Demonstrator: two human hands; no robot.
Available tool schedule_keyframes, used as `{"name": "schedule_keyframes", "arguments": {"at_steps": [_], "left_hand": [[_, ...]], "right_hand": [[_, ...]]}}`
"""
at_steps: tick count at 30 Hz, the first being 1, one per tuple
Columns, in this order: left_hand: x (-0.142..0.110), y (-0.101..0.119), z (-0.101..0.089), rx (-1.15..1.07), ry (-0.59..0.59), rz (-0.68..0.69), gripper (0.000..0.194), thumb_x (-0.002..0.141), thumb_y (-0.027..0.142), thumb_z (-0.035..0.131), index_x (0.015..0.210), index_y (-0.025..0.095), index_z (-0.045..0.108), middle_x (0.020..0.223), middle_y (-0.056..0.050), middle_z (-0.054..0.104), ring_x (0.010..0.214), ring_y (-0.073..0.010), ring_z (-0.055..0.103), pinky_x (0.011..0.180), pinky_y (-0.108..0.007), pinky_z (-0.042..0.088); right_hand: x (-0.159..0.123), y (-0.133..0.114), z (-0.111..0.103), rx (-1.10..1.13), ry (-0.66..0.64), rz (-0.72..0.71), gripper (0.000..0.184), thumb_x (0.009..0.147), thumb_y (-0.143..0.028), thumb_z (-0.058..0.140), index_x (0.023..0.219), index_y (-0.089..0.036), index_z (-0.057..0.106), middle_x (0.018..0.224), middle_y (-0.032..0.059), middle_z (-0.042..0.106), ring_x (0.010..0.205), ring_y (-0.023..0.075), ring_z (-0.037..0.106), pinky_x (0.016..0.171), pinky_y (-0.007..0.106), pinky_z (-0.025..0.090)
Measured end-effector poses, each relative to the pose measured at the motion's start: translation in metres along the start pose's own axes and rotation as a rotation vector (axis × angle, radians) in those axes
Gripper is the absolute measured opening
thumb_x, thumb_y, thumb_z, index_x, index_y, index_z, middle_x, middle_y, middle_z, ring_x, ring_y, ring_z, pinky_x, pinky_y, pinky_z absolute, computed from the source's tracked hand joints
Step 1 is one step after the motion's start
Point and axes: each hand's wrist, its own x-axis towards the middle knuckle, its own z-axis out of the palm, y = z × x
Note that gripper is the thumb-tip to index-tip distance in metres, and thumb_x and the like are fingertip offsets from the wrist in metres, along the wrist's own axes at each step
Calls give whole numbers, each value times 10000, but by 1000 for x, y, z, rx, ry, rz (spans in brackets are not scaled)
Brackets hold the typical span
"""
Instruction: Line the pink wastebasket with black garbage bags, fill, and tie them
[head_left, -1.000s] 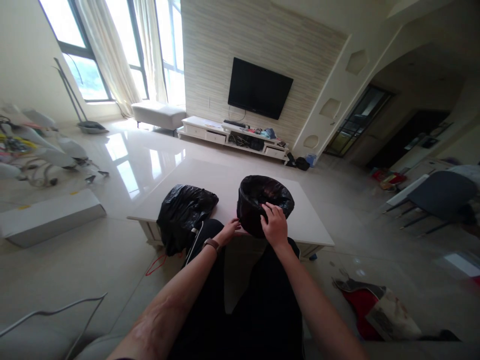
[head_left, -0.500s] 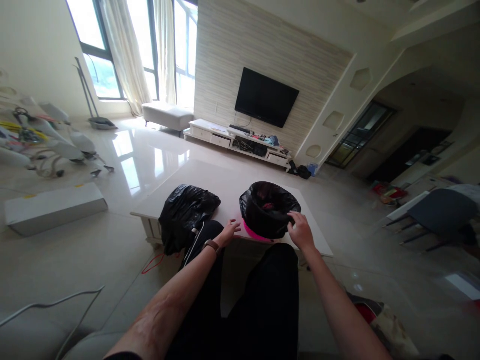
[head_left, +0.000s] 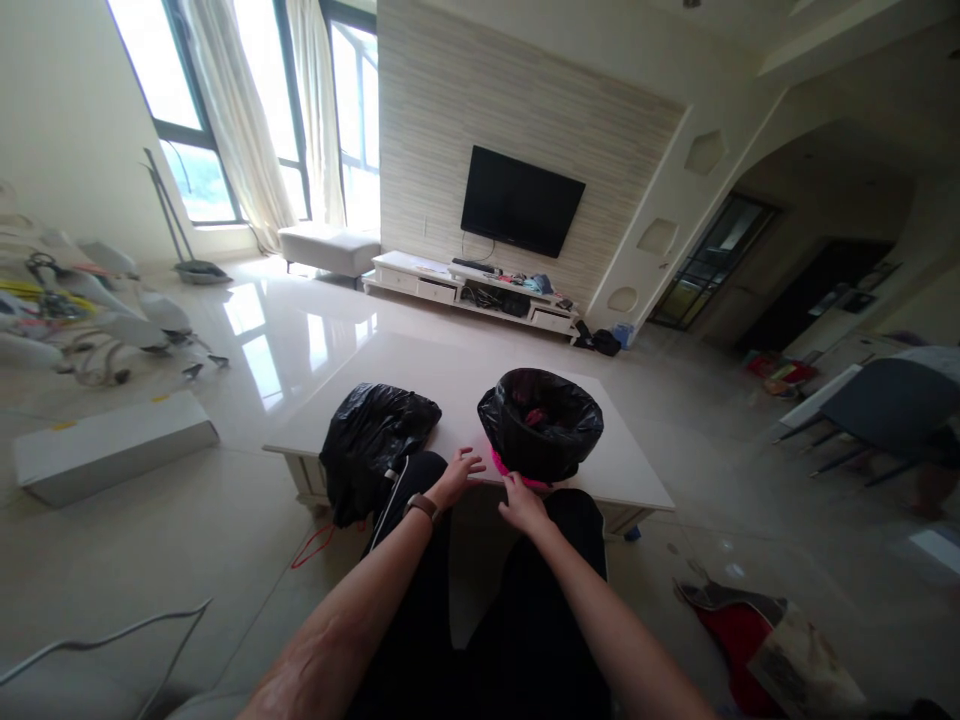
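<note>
A small pink bin (head_left: 510, 468) lined with a black bag (head_left: 541, 425) stands at the near edge of a white low table (head_left: 450, 375). Something reddish lies inside the bag. My right hand (head_left: 521, 503) touches the bin's lower front with curled fingers; what they grip is hidden. My left hand (head_left: 459, 474), a watch on its wrist, rests on the table edge just left of the bin, fingers spread and holding nothing. A filled black rubbish bag (head_left: 371, 445) sits on the table's near left corner.
My black-clad knees (head_left: 555, 520) are against the table. A white flat box (head_left: 105, 445) lies on the floor at left, a red bag (head_left: 757, 630) at lower right. A TV (head_left: 521, 200) hangs above a white cabinet (head_left: 469, 285); a dark chair (head_left: 877, 400) stands right.
My right hand has moved from the bin's rim round its right side down to the lower front. The left hand has stayed at the table edge. The view shifted slightly.
</note>
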Motion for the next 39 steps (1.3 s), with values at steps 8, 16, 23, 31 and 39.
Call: {"name": "schedule_keyframes", "arguments": {"at_steps": [8,16,23,31,39], "left_hand": [[8,-5,-1,-7,10,-18,398,921,316,678,1263,216,501,1243,-153,634,1147,-280,692,895,-405,597],[-1,-3,3,26,-7,-17,329,938,292,667,1217,187,528,1211,-167,638,1102,-290,709,927,-442,592],[-2,0,-3,55,-2,-9,354,918,286,716,1212,206,537,1211,-147,628,1077,-279,714,946,-445,574],[1,-3,0,76,0,-32,331,937,251,672,1230,188,532,1174,-132,649,1024,-242,725,941,-415,580],[1,-5,2,107,7,-51,371,907,292,710,1225,194,544,1196,-138,647,1031,-247,725,915,-396,571]], "right_hand": [[-6,-2,-16,13,140,-114,464,998,-251,495,1459,-244,550,1493,116,552,1295,251,602,1017,332,503],[7,5,13,-188,2,52,835,823,-140,624,1622,-239,405,1759,168,208,1170,343,686,931,443,564],[11,19,19,-173,-3,135,878,876,-167,569,1691,-131,243,1658,260,394,1222,362,683,965,464,555],[2,0,-17,-144,15,-13,254,937,-233,593,1102,-153,768,1125,184,757,1094,341,719,940,433,549],[22,-5,-92,-40,609,-130,445,988,-157,490,1414,-139,616,1385,166,625,1277,308,515,1071,407,475]]}}
